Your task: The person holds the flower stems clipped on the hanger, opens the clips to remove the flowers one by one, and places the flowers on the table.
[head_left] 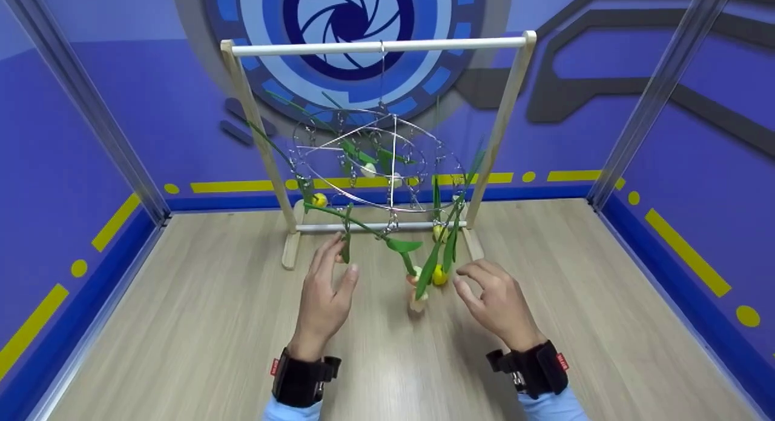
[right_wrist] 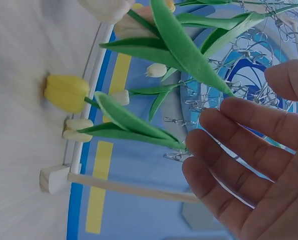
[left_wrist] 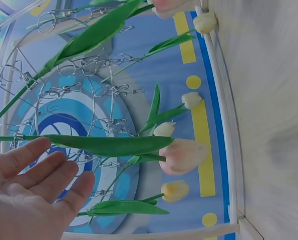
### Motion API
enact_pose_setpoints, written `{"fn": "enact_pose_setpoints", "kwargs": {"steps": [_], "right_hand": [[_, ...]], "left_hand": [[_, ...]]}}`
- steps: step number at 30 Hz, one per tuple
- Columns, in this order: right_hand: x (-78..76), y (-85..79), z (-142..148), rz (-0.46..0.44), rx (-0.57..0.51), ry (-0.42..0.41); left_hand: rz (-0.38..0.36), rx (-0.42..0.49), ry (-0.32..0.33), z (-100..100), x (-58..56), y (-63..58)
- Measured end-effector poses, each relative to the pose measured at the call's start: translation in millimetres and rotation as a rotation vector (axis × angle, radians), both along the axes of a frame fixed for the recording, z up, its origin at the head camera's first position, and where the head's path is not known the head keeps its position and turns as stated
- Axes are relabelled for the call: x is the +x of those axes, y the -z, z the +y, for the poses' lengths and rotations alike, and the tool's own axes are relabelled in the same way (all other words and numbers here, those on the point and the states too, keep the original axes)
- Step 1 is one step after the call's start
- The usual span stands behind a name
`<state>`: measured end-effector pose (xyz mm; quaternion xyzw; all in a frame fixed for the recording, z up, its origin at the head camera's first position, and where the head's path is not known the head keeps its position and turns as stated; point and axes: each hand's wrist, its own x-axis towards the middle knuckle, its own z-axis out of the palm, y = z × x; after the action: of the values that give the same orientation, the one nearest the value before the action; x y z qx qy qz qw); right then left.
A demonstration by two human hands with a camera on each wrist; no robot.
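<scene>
Artificial tulips with green stems dangle from the clips of a round wire hanger [head_left: 394, 160]. My left hand [head_left: 321, 300] is raised at the hanger's front left, fingers loosely extended and nothing held. In the left wrist view its fingertips lie right at the leaf of a pale pink tulip [left_wrist: 186, 156]. My right hand [head_left: 499, 297], likewise holding nothing, has its fingers slightly bent beside a yellow tulip [head_left: 440, 274] at the front right. The right wrist view puts its fingertips close to the green leaves [right_wrist: 133, 127] of the hanging tulips.
The hanger hooks onto the white top bar [head_left: 303, 48] of a wooden stand. That stand's feet rest on the wood-grain table [head_left: 206, 324]. Blue printed panels [head_left: 121, 106] enclose the back and sides. Another yellow tulip [head_left: 319, 200] hangs at the hanger's left.
</scene>
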<state>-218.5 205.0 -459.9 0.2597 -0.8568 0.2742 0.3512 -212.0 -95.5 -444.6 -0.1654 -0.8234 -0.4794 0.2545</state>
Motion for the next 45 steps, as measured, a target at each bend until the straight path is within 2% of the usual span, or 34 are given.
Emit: {"fn": "enact_pose_setpoints", "kwargs": {"steps": [10,15,25,37,41,45], "right_hand": [[-0.8,-7.1,-20.9,-0.025,-0.049,-0.068],[-2.7,-9.7,-30.2,-0.015,-0.057,-0.135],[-1.9,-17.8,-46.6,-0.009,-0.087,-0.25],[-0.8,-22.9,-64.3,0.06,-0.098,-0.272],[-0.7,-23.0,-66.9,0.051,-0.117,-0.278],[-0.1,-21.8,-67.4,0.027,-0.158,-0.287]], "left_hand": [[-0.003,0.016,0.063,4.6,-1.7,-2.7],[-0.008,0.006,0.082,8.5,-2.5,-3.4],[0.011,-0.037,0.057,15.3,2.1,-5.1],[0.084,-0.079,0.055,24.0,5.9,-7.3],[0.128,-0.101,0.055,28.3,7.7,-6.3],[0.138,-0.123,0.065,33.6,10.6,-7.2]]}}
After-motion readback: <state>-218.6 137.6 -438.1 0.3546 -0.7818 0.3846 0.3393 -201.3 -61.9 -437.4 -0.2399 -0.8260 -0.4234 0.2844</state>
